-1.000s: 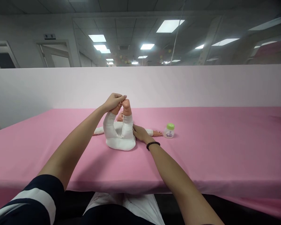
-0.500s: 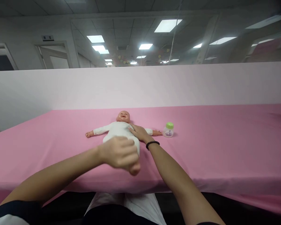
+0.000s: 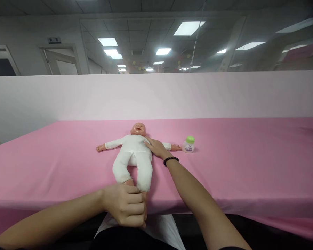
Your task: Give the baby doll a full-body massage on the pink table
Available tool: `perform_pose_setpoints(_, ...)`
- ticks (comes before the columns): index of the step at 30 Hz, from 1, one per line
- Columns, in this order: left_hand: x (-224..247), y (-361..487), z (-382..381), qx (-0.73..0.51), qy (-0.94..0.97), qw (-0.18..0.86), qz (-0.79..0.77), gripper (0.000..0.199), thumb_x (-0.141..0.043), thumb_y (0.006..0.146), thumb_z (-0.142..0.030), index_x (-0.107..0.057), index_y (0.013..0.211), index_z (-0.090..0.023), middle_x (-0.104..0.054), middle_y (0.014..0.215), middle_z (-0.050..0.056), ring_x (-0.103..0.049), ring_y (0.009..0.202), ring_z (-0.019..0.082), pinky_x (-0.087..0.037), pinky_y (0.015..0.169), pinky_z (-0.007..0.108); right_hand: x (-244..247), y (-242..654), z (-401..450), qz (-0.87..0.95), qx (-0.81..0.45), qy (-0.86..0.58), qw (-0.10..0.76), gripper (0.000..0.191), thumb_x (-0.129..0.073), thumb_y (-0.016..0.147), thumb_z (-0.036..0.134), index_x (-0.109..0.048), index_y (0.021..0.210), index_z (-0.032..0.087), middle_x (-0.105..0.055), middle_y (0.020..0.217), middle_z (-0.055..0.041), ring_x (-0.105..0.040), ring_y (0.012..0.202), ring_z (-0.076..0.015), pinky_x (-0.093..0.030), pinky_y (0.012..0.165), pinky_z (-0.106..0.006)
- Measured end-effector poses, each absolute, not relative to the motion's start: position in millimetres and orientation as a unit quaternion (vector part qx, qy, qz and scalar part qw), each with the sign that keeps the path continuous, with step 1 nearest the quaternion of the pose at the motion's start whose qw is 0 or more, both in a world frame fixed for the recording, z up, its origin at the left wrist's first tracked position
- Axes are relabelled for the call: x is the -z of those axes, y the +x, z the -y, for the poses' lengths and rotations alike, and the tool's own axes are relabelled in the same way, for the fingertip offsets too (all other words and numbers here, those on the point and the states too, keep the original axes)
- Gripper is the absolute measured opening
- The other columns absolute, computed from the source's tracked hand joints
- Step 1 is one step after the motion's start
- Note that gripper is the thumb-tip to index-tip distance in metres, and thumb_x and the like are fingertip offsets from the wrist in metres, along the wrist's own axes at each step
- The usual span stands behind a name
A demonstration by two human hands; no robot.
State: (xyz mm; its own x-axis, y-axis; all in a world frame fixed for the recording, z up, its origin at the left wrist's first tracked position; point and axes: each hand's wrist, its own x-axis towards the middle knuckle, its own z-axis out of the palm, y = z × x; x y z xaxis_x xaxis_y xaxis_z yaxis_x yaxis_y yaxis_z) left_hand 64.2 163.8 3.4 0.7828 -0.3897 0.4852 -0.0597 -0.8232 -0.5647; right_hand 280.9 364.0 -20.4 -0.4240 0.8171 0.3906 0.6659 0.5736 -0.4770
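One doll with a white cloth body [image 3: 133, 148] and a smooth, peach-coloured head [image 3: 138, 129] is found face up between the two hands, laid on a pink cloth-covered table [image 3: 237, 163]. The hands are apart. The left hand [image 3: 126, 205] is closed round the lower ends of the white legs [image 3: 144, 173], at the near edge of the table; most of the feet are hidden by it, so whether both are gripped alike cannot be told. The right hand [image 3: 156, 147], with a black beaded bracelet [image 3: 171, 159] worn at its wrist, is laid against the side of the doll's chest, above and to the right of the left hand; whether it is pressed down or only rested cannot be determined. A small translucent jar with a green lid [image 3: 189, 146] is noted upright to the right of the right hand, just beside the doll's outstretched arm. The body is judged light, soft and apt to bend at the hips, with the legs likely to fold if pushed. The shiny head and bare ends of the limbs are judged firmer and somewhat slippery. A hold at the ankles is considered sound for guiding the legs, provided the chest is steadied. For lifting, support under the back and head would be preferred; little fragility is expected.
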Motion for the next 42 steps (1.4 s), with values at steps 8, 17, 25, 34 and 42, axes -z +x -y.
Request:
perform_pose_setpoints(8,36.0,44.0,-140.0,0.437,-0.870,0.218,0.063,0.024,-0.073,0.090,-0.032,-0.062,0.105,-0.017,-0.072,0.098,0.008,-0.071,0.098,0.020,-0.062,0.092,0.033,23.5,280.9,-369.9,0.835,-0.120,-0.452,0.291,0.067,-0.030,0.103,0.069,-0.046,0.152,0.027,-0.058,0.145,-0.0070,-0.058,0.130,-0.0303,-0.042,0.108,-0.043)
perform_pose_setpoints(17,104.6,64.1,-104.1,0.557,-0.756,0.064,0.336,0.051,-0.065,0.088,-0.014,-0.047,0.136,-0.021,-0.072,0.103,0.008,-0.062,0.126,0.028,-0.035,0.123,0.059,23.8,280.1,-370.6,0.835,-0.113,-0.451,0.294,0.062,-0.032,0.104,0.065,-0.048,0.151,0.027,-0.061,0.142,-0.0067,-0.059,0.128,-0.0299,-0.043,0.107,-0.042)
perform_pose_setpoints(25,66.3,89.3,-116.8,0.619,-0.769,0.079,0.135,0.043,-0.056,0.092,-0.018,-0.045,0.133,-0.014,-0.061,0.076,0.002,-0.058,0.060,0.015,-0.057,0.066,0.037,22.9,281.0,-367.8,0.832,-0.122,-0.455,0.292,0.065,-0.031,0.103,0.068,-0.047,0.152,0.028,-0.061,0.142,-0.0076,-0.059,0.128,-0.0306,-0.042,0.107,-0.041)
perform_pose_setpoints(34,46.7,93.2,-114.1,0.479,-0.812,0.215,0.255,0.058,-0.065,0.090,-0.058,-0.063,0.123,-0.011,-0.065,0.081,0.006,-0.065,0.070,0.015,-0.056,0.063,0.027,19.4,279.9,-366.0,0.831,-0.126,-0.460,0.286,0.065,-0.033,0.104,0.066,-0.047,0.152,0.025,-0.060,0.143,-0.0091,-0.059,0.128,-0.0321,-0.042,0.107,-0.043)
perform_pose_setpoints(42,42.1,93.0,-114.9,0.509,-0.813,0.169,0.226,0.035,-0.075,0.089,-0.042,-0.067,0.101,-0.010,-0.059,0.070,0.002,-0.058,0.058,0.012,-0.051,0.055,0.025,16.1,279.5,-363.0,0.831,-0.136,-0.457,0.285,0.066,-0.033,0.103,0.067,-0.046,0.153,0.024,-0.059,0.145,-0.0105,-0.058,0.129,-0.0312,-0.042,0.107,-0.041)
